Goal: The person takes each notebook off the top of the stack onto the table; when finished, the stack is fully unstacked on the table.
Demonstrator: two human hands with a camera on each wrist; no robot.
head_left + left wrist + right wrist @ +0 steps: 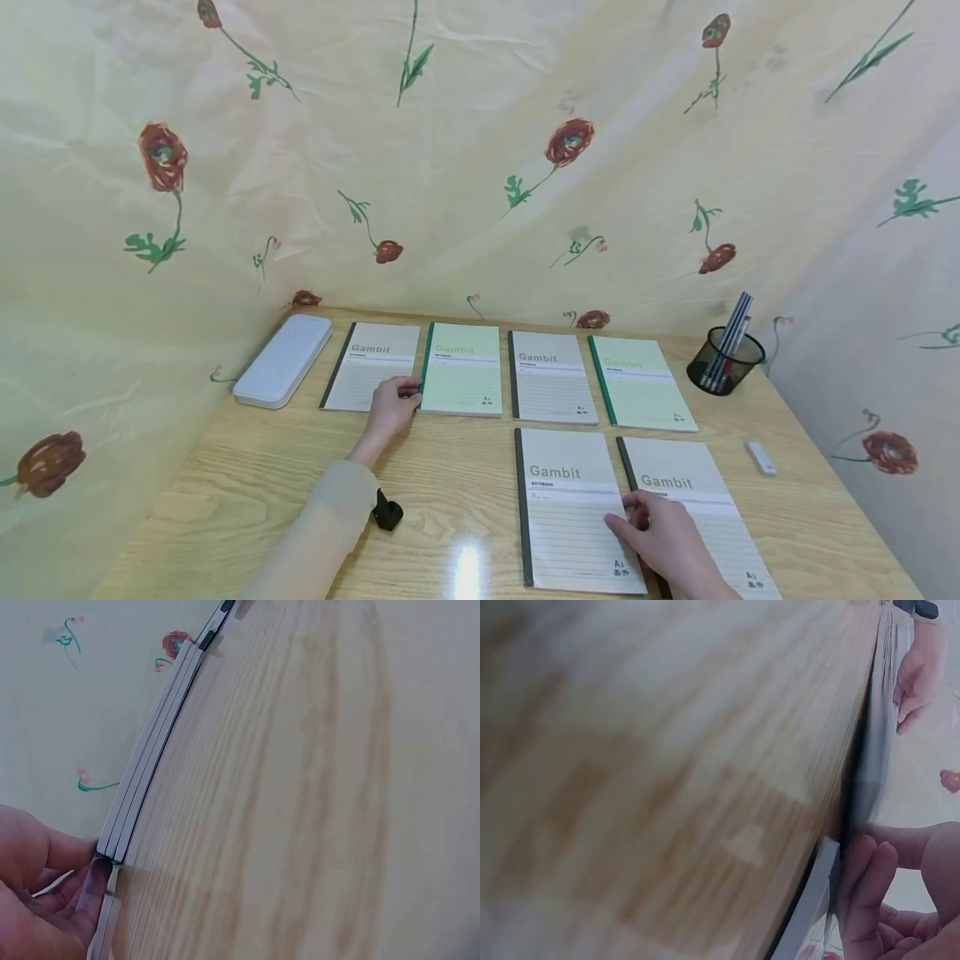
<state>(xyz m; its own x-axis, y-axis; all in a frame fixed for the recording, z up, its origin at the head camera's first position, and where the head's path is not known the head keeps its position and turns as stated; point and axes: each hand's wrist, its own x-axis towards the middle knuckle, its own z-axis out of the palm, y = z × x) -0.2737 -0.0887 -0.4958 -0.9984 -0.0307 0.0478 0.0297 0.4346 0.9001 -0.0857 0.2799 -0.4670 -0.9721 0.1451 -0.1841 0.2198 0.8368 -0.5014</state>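
Your left hand (390, 410) sits at the seam between the far-left grey notebook (372, 367) and the green notebook (461, 369) beside it, in the back row on the counter (442, 483). Fingers are curled at the green one's lower-left corner; the left wrist view shows fingertips (94, 881) touching the page edges, but you can't tell from it whether that's a real pinch or just contact.

Your right hand (663, 533) lies across the two front notebooks: fingers on the right edge of the front-left notebook (566, 500), palm over the front-right notebook (701, 500). Fingers look relaxed and flat, nothing grasped (right wrist view is blurred, only shows fingertips (862, 892) at a notebook edge).

Back row also holds another grey notebook (550, 377) and a second green notebook (639, 383). White case (283, 358) at far left, mesh pen cup (725, 360) at far right, small white eraser (761, 457) near the right edge.
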